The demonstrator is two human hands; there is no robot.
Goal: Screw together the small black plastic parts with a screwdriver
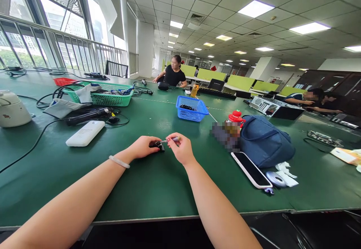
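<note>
Low over the green table (135, 189), my left hand (143, 147) is closed around a small black part (160, 147), whose exact kind I cannot make out. My right hand (182, 149) grips a screwdriver (176, 139) between thumb and fingers. Its thin metal shaft points left, and its tip meets or sits just at the black part; the contact point is too small to tell. Beyond both hands stands a blue plastic basket (193, 116) with several dark pieces inside.
On the left lie a white power bank (85, 133), cables and a green basket (113, 99) holding gloves. To the right are a phone (251, 169), a blue bag (265, 141) and crumpled tissues (286, 173). A person (174, 74) sits across the table.
</note>
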